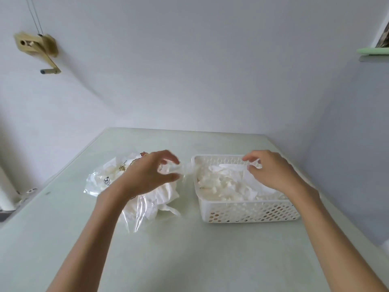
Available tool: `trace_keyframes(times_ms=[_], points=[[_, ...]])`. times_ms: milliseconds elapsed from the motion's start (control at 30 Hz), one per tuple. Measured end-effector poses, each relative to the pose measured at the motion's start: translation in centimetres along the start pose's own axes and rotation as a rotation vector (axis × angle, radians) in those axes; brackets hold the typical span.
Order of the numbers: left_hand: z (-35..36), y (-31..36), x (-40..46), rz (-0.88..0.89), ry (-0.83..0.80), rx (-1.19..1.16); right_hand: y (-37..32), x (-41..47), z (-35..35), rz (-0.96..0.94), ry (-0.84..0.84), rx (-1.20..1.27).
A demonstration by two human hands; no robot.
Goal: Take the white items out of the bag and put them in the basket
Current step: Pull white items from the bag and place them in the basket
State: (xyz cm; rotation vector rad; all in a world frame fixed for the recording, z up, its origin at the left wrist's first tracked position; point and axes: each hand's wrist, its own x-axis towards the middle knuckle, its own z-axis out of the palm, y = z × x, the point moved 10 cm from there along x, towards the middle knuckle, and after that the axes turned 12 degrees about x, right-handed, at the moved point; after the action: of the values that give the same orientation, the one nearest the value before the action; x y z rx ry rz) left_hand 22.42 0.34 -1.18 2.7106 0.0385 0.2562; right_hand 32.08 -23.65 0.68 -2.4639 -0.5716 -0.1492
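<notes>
A clear plastic bag (109,178) with printed marks lies left of centre on the table, with crumpled white items (160,197) showing through it and spilling at its right side. My left hand (151,171) hovers over the bag, fingers pinched on a thin white item (174,167) that stretches toward the basket. The white perforated basket (248,213) stands to the right, holding several white items (223,182). My right hand (269,169) is above the basket, fingertips pinching a white piece (253,164).
The pale green table (189,249) ends at a grey wall behind. A brass crank fixture (40,49) hangs on the wall at upper left. A green shelf edge (372,51) shows at upper right. A white radiator-like object (6,192) stands at far left.
</notes>
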Motion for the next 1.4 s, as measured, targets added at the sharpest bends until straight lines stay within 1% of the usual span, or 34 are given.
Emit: trace_keyframes(times_ms=[67, 133, 200, 267, 367, 433, 500, 600, 633, 700, 767, 833, 900, 967, 1033, 1167, 1200, 1300, 1400], points=[[0.4, -3.6, -0.5, -0.129, -0.05, 0.081, -5.1, -1.4, 1.0, -0.137, 0.029, 0.107], [-0.1, -5.6, -0.5, -0.183, -0.036, 0.106, -10.1, -2.8, 3.8, -0.266, -0.037, 0.135], [-1.0, -6.1, -0.3, -0.171, 0.0, 0.038, -13.4, -3.6, 7.4, -0.331, -0.106, 0.049], [-1.3, -6.2, -0.3, -0.129, -0.019, -0.081, -15.1, -3.6, 10.6, -0.352, -0.108, -0.085], [-1.1, -6.4, -0.5, -0.091, -0.055, -0.169, -15.4, -2.9, 14.0, -0.311, -0.132, -0.241], [-1.2, -6.7, -0.6, -0.074, -0.059, -0.144, -15.1, -2.7, 14.7, -0.289, -0.133, -0.249], [-0.9, -7.0, -0.7, -0.062, -0.099, -0.109, -14.9, -2.7, 14.2, -0.294, -0.118, -0.193], [1.1, -7.4, -1.2, -0.066, -0.264, -0.074, -14.9, -2.8, 11.1, -0.29, -0.029, 0.02], [1.5, -7.5, -1.3, -0.069, -0.29, -0.054, -14.9, -2.8, 10.3, -0.288, -0.016, 0.063], [1.9, -7.4, -1.1, -0.072, -0.277, -0.024, -14.9, -2.7, 10.6, -0.269, -0.089, 0.026], [1.7, -7.4, -0.7, -0.077, -0.216, -0.027, -14.9, -3.0, 11.8, -0.251, -0.148, -0.029], [1.7, -7.5, -0.4, -0.078, -0.18, -0.034, -14.9, -3.3, 13.2, -0.236, -0.154, -0.144], [1.9, -7.4, -0.3, -0.071, -0.18, -0.051, -15.0, -3.3, 14.7, -0.257, -0.146, -0.282], [2.0, -7.5, -0.3, -0.075, -0.176, -0.067, -15.1, -3.0, 15.3, -0.288, -0.157, -0.288], [1.8, -7.8, -0.3, -0.081, -0.159, -0.071, -14.6, -2.3, 14.5, -0.279, -0.14, -0.17], [1.1, -7.5, -0.1, -0.08, -0.086, -0.017, -13.6, -1.8, 10.1, -0.243, 0.063, 0.177], [1.0, -7.4, 0.0, -0.086, -0.073, 0.008, -13.7, -1.8, 9.7, -0.253, 0.081, 0.244], [1.1, -7.5, 0.1, -0.107, -0.056, 0.055, -13.8, -1.6, 9.6, -0.254, 0.06, 0.446], [1.8, -7.9, 0.3, -0.118, -0.094, 0.055, -13.3, -1.2, 7.0, -0.245, 0.162, 0.718]])
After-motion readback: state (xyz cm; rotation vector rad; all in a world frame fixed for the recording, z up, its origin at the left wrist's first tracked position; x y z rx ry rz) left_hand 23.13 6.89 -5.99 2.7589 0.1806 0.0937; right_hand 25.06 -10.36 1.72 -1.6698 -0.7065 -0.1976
